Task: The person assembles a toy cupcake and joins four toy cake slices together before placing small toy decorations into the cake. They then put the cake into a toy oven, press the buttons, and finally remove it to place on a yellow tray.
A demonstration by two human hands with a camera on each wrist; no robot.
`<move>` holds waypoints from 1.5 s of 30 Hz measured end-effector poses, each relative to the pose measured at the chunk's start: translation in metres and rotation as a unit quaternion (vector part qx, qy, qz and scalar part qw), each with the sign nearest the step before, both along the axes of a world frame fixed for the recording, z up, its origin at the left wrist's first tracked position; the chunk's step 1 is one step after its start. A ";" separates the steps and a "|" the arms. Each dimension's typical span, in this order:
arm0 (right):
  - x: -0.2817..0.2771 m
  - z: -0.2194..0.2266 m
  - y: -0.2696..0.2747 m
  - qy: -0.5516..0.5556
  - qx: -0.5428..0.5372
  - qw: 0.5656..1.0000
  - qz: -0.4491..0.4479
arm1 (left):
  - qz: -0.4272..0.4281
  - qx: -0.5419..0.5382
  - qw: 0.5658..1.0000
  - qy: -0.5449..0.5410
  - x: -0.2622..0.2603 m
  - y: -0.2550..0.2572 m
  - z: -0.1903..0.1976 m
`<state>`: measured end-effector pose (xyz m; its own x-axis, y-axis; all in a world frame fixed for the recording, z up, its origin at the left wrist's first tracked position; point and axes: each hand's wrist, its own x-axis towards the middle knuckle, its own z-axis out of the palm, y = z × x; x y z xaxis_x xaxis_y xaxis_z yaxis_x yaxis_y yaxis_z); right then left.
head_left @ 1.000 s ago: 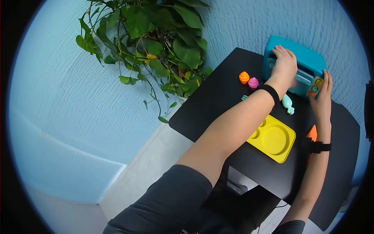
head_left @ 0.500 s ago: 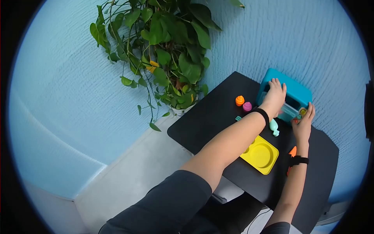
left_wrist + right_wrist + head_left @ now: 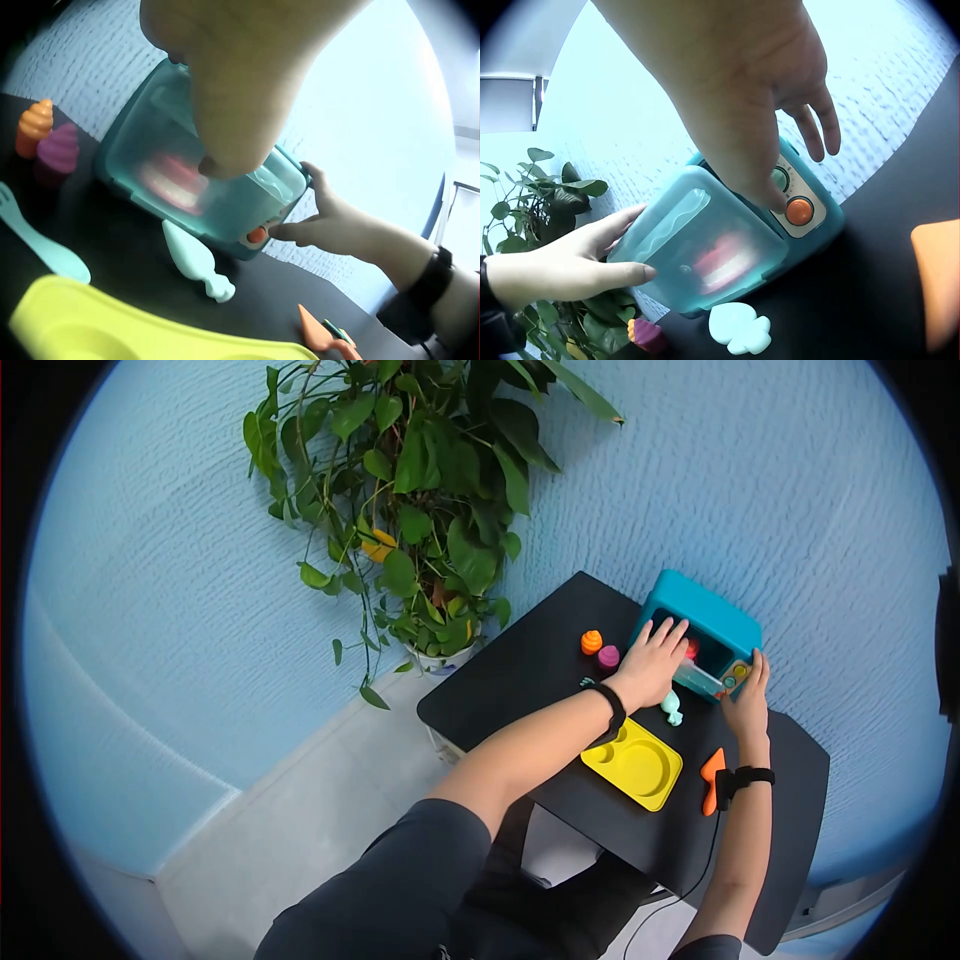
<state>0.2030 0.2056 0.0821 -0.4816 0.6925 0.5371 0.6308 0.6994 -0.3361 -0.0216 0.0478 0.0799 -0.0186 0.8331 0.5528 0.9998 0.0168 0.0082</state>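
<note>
A teal toy oven [image 3: 705, 605] stands at the table's back edge, its clear door [image 3: 697, 240] tilted partly down. Behind the door is a blurred red and white item [image 3: 176, 184]. My left hand [image 3: 650, 665] holds the door's left edge, thumb on the front and fingers behind in the right wrist view. My right hand [image 3: 748, 705] grips the oven's right side, its thumb beside the orange button [image 3: 799, 211] and its fingers round the side. A mint candy-shaped piece [image 3: 671, 707] lies just in front of the oven.
Orange [image 3: 592, 643] and purple [image 3: 608, 657] swirl-topped pieces stand left of the oven. Nearer lie a yellow tray [image 3: 655, 802], a mint fork [image 3: 49, 251] and an orange wedge-shaped tool [image 3: 711, 780]. A leafy plant [image 3: 430, 520] stands beyond the table's left edge.
The head view has shifted. My left hand has moved down and left relative to the oven, the door leans further out, and a red item shows inside. My right hand remains at the oven's side.
</note>
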 end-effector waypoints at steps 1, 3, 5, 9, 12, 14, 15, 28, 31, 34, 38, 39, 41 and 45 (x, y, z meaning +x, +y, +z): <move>-0.001 0.001 -0.001 -0.004 0.003 1.000 0.003 | -0.016 0.008 1.000 -0.013 -0.001 -0.005 -0.011; -0.001 0.005 -0.002 -0.011 -0.007 1.000 0.002 | -0.032 0.031 0.999 -0.029 -0.001 -0.016 -0.022; 0.000 0.004 -0.001 -0.020 -0.020 1.000 -0.002 | -0.040 -0.056 0.993 -0.100 -0.002 -0.029 -0.021; -0.001 -0.004 0.009 -0.007 -0.003 1.000 0.014 | -0.045 -0.113 0.981 -0.151 -0.006 -0.045 -0.038; 0.003 0.001 0.007 -0.004 -0.006 1.000 0.017 | -0.060 -0.084 0.979 -0.177 -0.009 -0.050 -0.044; 0.001 0.005 0.000 -0.001 -0.011 1.000 0.021 | -0.073 -0.076 0.974 -0.200 -0.011 -0.052 -0.044; -0.003 0.010 -0.013 0.012 0.082 0.997 -0.008 | -0.083 -0.069 0.969 -0.221 -0.012 -0.054 -0.043; -0.082 -0.006 -0.034 0.197 -0.545 0.812 0.070 | -0.187 0.026 0.917 -0.352 -0.037 -0.054 -0.063; -0.095 -0.026 -0.003 0.275 -0.600 0.751 0.025 | -0.196 0.047 0.913 -0.355 -0.039 -0.050 -0.072; -0.106 -0.032 0.011 0.341 -0.623 0.704 0.021 | -0.192 0.042 0.904 -0.379 -0.038 -0.054 -0.066; -0.115 -0.045 0.026 0.371 -0.648 0.665 0.020 | -0.188 0.051 0.909 -0.367 -0.037 -0.052 -0.071; -0.119 -0.047 0.028 0.372 -0.648 0.665 0.019 | -0.190 0.053 0.909 -0.369 -0.037 -0.052 -0.071; -0.127 -0.053 0.029 0.395 -0.631 0.668 -0.004 | -0.191 0.054 0.908 -0.370 -0.038 -0.053 -0.072; -0.130 -0.059 0.025 0.395 -0.621 0.677 0.008 | -0.191 0.053 0.911 -0.361 -0.038 -0.053 -0.073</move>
